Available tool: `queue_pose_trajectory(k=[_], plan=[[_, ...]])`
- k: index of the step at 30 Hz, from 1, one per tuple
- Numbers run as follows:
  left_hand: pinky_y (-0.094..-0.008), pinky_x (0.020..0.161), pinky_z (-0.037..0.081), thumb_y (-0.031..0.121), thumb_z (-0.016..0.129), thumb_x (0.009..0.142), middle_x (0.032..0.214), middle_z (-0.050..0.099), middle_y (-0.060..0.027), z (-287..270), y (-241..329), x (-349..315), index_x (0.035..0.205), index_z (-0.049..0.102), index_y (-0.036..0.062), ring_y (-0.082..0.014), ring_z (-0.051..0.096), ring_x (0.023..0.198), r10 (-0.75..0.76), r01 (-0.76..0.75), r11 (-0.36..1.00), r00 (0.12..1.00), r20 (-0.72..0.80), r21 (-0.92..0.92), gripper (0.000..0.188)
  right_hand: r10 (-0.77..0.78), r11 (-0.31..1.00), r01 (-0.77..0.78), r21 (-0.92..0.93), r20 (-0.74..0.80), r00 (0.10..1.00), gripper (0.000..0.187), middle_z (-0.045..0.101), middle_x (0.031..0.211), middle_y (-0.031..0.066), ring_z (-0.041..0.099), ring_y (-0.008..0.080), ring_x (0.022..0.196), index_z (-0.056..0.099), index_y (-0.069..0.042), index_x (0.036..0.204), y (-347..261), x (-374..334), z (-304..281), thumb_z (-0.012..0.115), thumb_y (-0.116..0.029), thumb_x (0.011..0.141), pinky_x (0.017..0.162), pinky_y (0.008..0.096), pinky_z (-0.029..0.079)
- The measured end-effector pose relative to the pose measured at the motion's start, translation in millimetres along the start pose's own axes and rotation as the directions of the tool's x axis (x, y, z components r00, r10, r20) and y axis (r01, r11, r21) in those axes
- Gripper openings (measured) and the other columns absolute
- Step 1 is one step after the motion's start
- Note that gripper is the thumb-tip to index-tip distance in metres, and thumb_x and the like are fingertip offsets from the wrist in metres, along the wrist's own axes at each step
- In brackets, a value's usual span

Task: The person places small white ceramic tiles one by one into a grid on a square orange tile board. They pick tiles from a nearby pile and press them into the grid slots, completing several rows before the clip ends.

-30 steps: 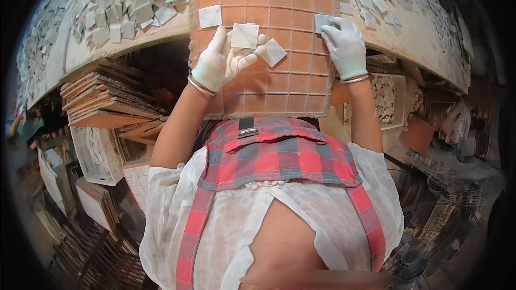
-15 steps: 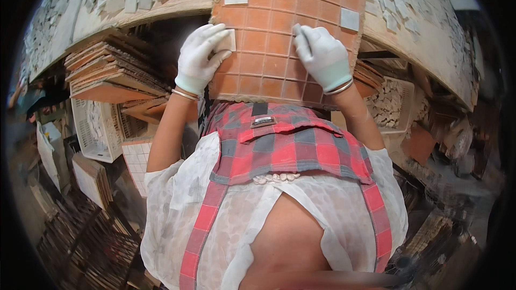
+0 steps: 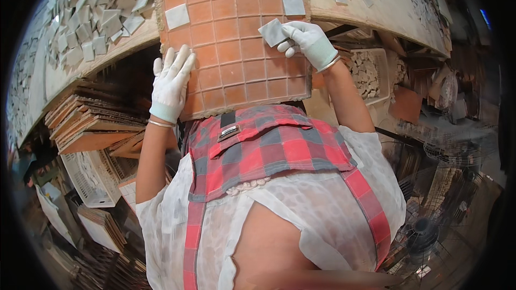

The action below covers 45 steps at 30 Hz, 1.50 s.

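An orange board with a raised grid (image 3: pixel 231 51) lies in front of me, its near edge by my checked apron. My left hand (image 3: pixel 171 83), in a white glove, rests at the board's left edge with its fingers stretched out and slightly apart. No tile shows in it, though its palm side is hidden. Over the right part of the grid, my gloved right hand (image 3: pixel 307 44) pinches a grey-white square tile (image 3: pixel 273 33) by its right corner, held tilted. One white tile (image 3: pixel 177 16) sits in the grid's upper left, and another white tile (image 3: pixel 294 5) in its upper right.
Loose white tiles (image 3: pixel 97 11) are heaped on the table (image 3: pixel 126 32) at the far left, with more at the far right. Below stand stacked boards (image 3: pixel 91 115) and a white crate (image 3: pixel 91 177) on the left, and a crate of tile pieces (image 3: pixel 371 72) on the right.
My left hand no longer shows the white tile it held and now lies stretched at the board's edge. My right hand has moved up the board, its tile now face-on. The whole view has shifted.
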<state>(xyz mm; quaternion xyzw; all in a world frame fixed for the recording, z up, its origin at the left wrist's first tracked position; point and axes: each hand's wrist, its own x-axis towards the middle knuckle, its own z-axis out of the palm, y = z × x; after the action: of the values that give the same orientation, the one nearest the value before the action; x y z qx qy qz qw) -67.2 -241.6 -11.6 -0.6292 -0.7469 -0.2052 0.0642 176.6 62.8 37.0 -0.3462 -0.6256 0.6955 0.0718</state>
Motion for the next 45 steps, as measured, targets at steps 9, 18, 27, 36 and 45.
queue_pose_trajectory(k=[9,18,27,36,45], plan=[[-0.0529,0.121,0.036,0.02,0.068,0.099,0.156,0.056,-0.0152,-10.3,1.7,4.7,0.145,0.067,0.018,-0.0397,0.052,0.143,0.028,-0.03,0.999,0.999,0.041,0.044,0.046,-0.665,-0.096,0.562,-0.822,0.473,0.578,0.025,0.07,0.104,0.0044,0.071,0.0256,0.091,0.07,-0.012,0.116,27.1,-46.6,-7.4,0.066,-0.013,0.091,0.074,0.0394,0.059],[-0.0475,0.115,0.046,0.017,0.088,0.079,0.157,0.052,-0.0229,7.3,3.0,6.0,0.132,0.076,0.0115,-0.0408,0.054,0.139,-0.278,0.206,0.938,0.927,-0.251,-0.279,0.055,-0.76,0.129,0.609,-0.783,0.317,0.568,0.027,0.069,0.112,0.0103,0.068,0.0337,0.102,0.073,-0.009,0.108,40.2,-16.6,6.6,0.081,-0.012,0.082,0.087,0.044,0.056],[-0.0526,0.118,0.042,0.024,0.081,0.086,0.159,0.051,-0.0198,-29.3,1.5,26.4,0.122,0.079,0.0128,-0.0473,0.046,0.144,-0.005,0.009,0.996,0.999,-0.048,0.089,0.038,-0.364,0.02,0.589,-0.808,0.543,0.756,0.021,0.067,0.108,0.0075,0.067,0.0314,0.104,0.077,-0.016,0.104,-19.6,-13.7,-7.8,0.079,-0.028,0.087,0.089,0.0458,0.055],[-0.0454,0.107,0.052,0.009,0.07,0.096,0.134,0.069,-0.0189,-9.5,-68.8,181.0,0.132,0.069,0.0035,-0.0388,0.064,0.124,0.05,-0.102,0.981,0.955,-0.294,-0.166,0.037,-0.53,0.286,0.246,-0.926,0.061,0.846,0.047,0.073,0.119,0.0165,0.07,0.0369,0.112,0.078,-0.012,0.119,-118.2,163.1,3.8,0.073,-0.05,0.093,0.098,0.0464,0.057],[-0.0477,0.105,0.054,0.025,0.079,0.09,0.141,0.061,-0.015,42.3,-108.6,327.1,0.151,0.053,0.0169,-0.0372,0.06,0.128,-0.168,0.178,0.967,0.983,-0.07,0.184,0.066,-0.551,0.082,-0.117,-0.99,-0.142,0.822,0.077,0.071,0.118,0.0247,0.077,0.0367,0.102,0.062,0.001,0.129,-116.3,243.7,84.0,0.079,-0.058,0.083,0.088,0.0492,0.062]])
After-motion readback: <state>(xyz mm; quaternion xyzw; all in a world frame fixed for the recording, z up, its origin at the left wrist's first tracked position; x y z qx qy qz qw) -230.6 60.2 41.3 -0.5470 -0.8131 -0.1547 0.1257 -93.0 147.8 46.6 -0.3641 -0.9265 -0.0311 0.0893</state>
